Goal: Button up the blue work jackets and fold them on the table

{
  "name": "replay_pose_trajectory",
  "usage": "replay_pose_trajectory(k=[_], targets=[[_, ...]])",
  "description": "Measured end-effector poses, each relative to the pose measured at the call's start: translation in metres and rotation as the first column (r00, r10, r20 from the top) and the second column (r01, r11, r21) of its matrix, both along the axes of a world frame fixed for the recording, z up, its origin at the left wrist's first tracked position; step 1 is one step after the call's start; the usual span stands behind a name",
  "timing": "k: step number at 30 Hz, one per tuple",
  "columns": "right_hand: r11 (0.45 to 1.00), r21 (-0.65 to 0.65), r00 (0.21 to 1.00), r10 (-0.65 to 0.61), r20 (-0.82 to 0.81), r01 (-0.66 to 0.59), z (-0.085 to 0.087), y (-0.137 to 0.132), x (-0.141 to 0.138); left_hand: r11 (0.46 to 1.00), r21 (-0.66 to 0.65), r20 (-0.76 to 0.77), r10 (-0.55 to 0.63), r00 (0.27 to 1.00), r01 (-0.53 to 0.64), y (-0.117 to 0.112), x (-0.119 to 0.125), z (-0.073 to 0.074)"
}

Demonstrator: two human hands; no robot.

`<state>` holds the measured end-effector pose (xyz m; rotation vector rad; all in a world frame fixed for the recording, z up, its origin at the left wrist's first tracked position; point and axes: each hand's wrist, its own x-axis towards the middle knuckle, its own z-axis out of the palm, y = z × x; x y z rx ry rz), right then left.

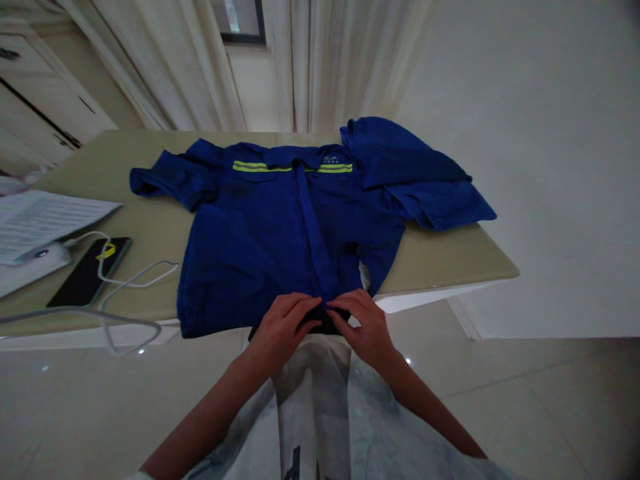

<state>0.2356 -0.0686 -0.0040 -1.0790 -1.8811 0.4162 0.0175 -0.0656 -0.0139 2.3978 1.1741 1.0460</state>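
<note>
A blue work jacket (250, 233) with yellow-green reflective stripes across the chest lies spread on the table, its collar away from me. Both hands meet at its near hem, at the bottom of the front placket. My left hand (287, 323) pinches the hem edge between thumb and fingers. Close beside it, my right hand (365, 327) pinches the other side of the placket's lower end. One jacket sleeve (170, 177) is bunched at the left; the other sleeve (425, 173) lies folded out over the right side. The fastening between my fingertips is too small to make out.
On the left of the table (450, 260) lie a dark phone (90, 273), a white cable (125, 283) hanging over the near edge, and printed papers (45, 217). Curtains (340, 67) hang behind; a white wall (550, 167) stands at the right.
</note>
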Motion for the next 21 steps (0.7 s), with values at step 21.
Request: replay_pose_trajectory(k=[21], targets=[[0.957, 0.276, 0.935, -0.017, 0.354, -0.087, 0.008, -0.001, -0.003, 0.966, 0.258, -0.226, 0.027, 0.974, 0.033, 0.003, -0.003, 0.014]])
